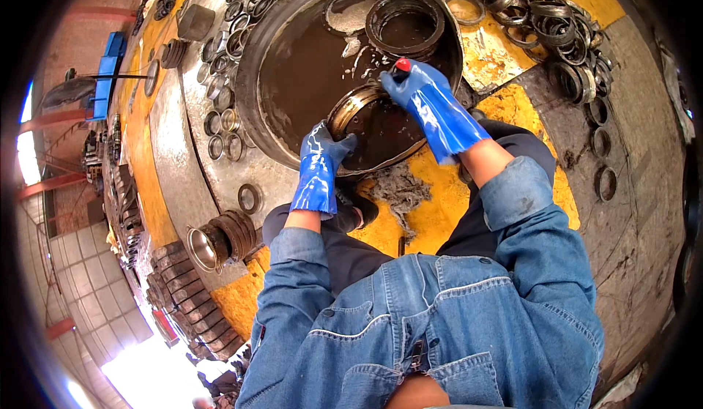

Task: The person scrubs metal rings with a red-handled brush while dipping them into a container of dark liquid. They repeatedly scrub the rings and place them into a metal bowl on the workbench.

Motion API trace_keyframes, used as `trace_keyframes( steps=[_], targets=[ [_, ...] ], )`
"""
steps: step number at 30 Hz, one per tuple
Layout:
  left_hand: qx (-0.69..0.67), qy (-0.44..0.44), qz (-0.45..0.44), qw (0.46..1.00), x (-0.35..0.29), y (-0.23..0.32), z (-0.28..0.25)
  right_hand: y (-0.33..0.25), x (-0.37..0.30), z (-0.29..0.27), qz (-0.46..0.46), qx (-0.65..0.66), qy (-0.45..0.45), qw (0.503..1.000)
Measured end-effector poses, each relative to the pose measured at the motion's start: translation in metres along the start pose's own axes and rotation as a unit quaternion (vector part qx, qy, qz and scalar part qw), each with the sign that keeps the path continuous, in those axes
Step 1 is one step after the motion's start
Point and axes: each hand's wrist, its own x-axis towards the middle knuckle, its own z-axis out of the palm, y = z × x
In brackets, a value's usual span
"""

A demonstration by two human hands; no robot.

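Note:
My left hand (319, 161), in a shiny blue rubber glove, grips a wet brassy metal ring (348, 109) by its near left side. The ring is tilted over the dark liquid in a large round black basin (250, 90). My right hand (425, 98), gloved the same way, is closed around a tool with a red handle end (402, 65). The rest of that tool is hidden by the glove and the ring, so its kind does not show. Just beyond my right hand, thick dark rings (377, 28) lie stacked in the basin.
Many small metal rings (220, 101) line the basin's left side. A heap of dark rings (553, 24) lies at the far right. Near my left knee are a metal cup (205, 248) and stacked rings (238, 229). A grey rag (401, 193) lies on the yellow floor before me.

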Motion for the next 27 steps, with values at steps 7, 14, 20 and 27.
trace_keyframes(
  steps=[7,14,20,27],
  targets=[
    [-0.097,-0.019,0.006,0.995,0.001,-0.011,0.007,-0.059,-0.039,0.005,-0.353,0.125,-0.012,0.927],
    [0.005,0.008,0.014,1.000,-0.004,0.004,-0.004,-0.021,-0.019,0.013,-0.243,0.089,0.054,0.964],
    [0.019,-0.037,0.011,0.999,-0.002,0.016,-0.008,-0.011,-0.004,0.012,-0.187,0.121,0.055,0.973],
    [-0.421,-0.103,-0.043,0.900,0.034,-0.048,0.052,-0.043,-0.037,0.024,-0.394,0.090,-0.049,0.913]
  ],
)
